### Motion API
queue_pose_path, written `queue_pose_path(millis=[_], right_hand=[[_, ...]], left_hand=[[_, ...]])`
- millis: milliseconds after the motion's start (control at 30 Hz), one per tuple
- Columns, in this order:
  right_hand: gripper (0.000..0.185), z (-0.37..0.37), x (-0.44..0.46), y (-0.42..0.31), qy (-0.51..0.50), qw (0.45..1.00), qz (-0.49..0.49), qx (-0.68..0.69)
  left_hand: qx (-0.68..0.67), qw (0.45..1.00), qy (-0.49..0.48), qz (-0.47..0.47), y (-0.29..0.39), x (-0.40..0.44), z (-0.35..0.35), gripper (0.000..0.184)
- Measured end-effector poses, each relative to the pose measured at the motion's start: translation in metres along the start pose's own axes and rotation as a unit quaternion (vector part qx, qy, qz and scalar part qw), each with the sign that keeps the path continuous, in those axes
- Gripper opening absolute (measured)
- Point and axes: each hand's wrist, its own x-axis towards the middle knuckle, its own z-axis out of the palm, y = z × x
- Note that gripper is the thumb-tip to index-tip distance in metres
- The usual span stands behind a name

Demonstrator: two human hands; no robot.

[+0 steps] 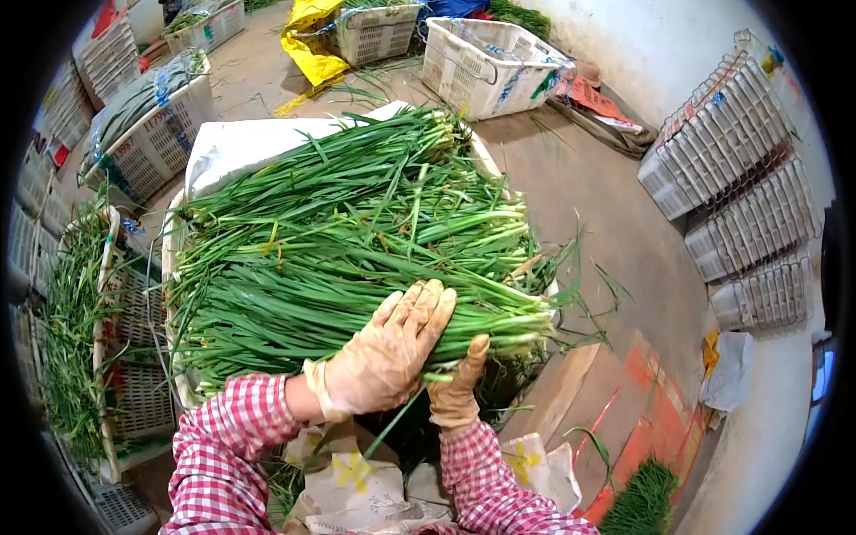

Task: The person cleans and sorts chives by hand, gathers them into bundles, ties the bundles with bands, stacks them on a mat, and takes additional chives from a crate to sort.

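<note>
A thick heap of green garlic chives (294, 294) with pale stem ends pointing right lies across a white crate (177, 241). My left hand (388, 348), in a stained, pale glove, rests flat on top of the nearest bunch, its fingers stretched out over the stalks. Lower and to the right, my right hand (457, 390), also gloved, holds the near side of that bunch by the stem end. One digit points up against the stalks; its other fingers are mostly hidden. A loose stalk hangs below, between my hands.
On the left, a crate (105, 357) holds loose green trimmings. Crates of greens and a white crate (489, 76) stand behind. Stacked crates (722, 134) line the right wall. Wooden boards (580, 388) and a small green bunch (644, 499) lie at near right.
</note>
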Motion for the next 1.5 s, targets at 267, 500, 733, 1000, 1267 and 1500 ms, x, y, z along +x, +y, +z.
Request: queue_pose_path(millis=[267, 500, 733, 1000, 1267, 1500], right_hand=[[0.071, -0.019, 0.014, 0.007, 0.034, 0.984, 0.042, 0.167], [0.081, -0.016, 0.003, -0.002, 0.016, 0.996, 0.050, 0.073], [0.083, -0.025, -0.027, -0.011, 0.034, 0.989, 0.067, 0.124], [0.064, -0.030, -0.020, -0.004, 0.060, 0.988, 0.021, 0.140], [0.061, -0.031, -0.023, -0.006, 0.068, 0.984, 0.052, 0.156], [0.061, -0.043, -0.026, 0.006, 0.127, 0.971, 0.088, 0.182]], left_hand=[[-0.406, 0.890, 0.178, -0.103, -0.043, 0.041, -0.030, 0.025], [-0.037, 0.994, 0.099, -0.021, -0.028, 0.068, 0.042, 0.031], [-0.137, 0.986, 0.091, -0.002, 0.018, 0.040, 0.043, 0.028], [0.039, 0.891, 0.412, -0.188, -0.079, 0.075, 0.017, 0.032], [-0.123, 0.896, 0.047, -0.423, -0.113, 0.121, 0.044, 0.044], [-0.425, 0.891, 0.158, 0.015, -0.025, 0.100, 0.010, 0.018]])
